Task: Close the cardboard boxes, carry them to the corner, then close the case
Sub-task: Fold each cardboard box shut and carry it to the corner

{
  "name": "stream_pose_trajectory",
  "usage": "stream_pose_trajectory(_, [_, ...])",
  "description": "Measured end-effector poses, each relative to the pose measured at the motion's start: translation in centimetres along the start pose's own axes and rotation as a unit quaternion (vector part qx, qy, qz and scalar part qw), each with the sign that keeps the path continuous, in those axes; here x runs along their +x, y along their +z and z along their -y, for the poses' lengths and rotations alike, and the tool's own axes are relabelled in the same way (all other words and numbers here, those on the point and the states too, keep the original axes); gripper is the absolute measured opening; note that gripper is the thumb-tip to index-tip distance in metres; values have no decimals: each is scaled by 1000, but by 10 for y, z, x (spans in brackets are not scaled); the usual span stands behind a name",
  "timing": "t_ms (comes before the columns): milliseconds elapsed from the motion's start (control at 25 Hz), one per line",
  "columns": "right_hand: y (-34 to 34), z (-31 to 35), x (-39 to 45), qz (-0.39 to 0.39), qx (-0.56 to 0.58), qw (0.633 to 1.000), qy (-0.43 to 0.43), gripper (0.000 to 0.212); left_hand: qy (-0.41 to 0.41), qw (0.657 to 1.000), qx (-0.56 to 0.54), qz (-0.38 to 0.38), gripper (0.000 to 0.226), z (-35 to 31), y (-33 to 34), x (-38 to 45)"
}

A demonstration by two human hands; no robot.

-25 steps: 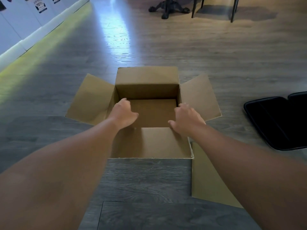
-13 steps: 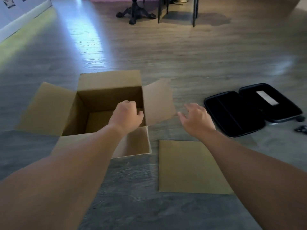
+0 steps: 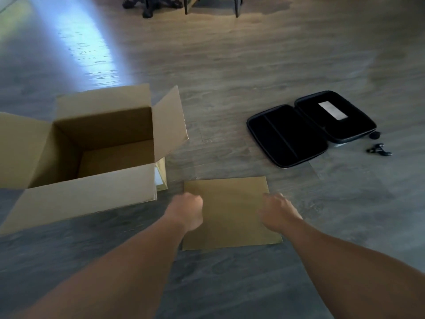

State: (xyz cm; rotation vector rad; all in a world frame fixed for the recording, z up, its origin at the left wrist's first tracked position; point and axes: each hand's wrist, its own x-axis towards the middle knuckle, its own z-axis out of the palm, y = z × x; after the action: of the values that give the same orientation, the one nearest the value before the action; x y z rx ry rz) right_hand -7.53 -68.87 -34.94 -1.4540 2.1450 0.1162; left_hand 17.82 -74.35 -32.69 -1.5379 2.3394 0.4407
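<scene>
Place: probably a home living or dining room, though little of it shows.
Floor [image 3: 253,65]: grey wood-look planks, with daylight glare across them.
Furniture: an ornate dark table pedestal [image 3: 151,5] and slim chair legs [image 3: 236,6] at the far edge.
Clutter: an open cardboard box [image 3: 92,157] and a black zip case [image 3: 308,127] on the floor.

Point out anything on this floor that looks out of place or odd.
A loose flat cardboard sheet lies on the floor beside the open cardboard box, under both hands. Two small black parts sit outside the open black case, by its right edge. Nothing looks spilled or damaged.
</scene>
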Motion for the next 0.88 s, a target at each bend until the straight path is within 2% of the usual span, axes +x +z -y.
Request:
stream_pose_trajectory(120, [19,-1,0,21,-5,1000,12,49,-56,991,-79,88,5,-3,16,9])
stream_pose_trajectory(240, [26,3,2,15,-17,1000,12,44,-87,980,-143,106,13,-9,25,15])
stream_pose_trajectory(480, [23,-5,5,-29,45,998,30,36,-163,958,-233,26,16,-9,24,21])
stream_pose_trajectory(680, [4,-10,5,-82,89,992,41,47,-136,971,-186,-64,21,-22,1,35])
stream_pose_trajectory(880, [-30,-20,3,-171,119,977,46,56,-84,965,-215,-121,24,-36,-37,45])
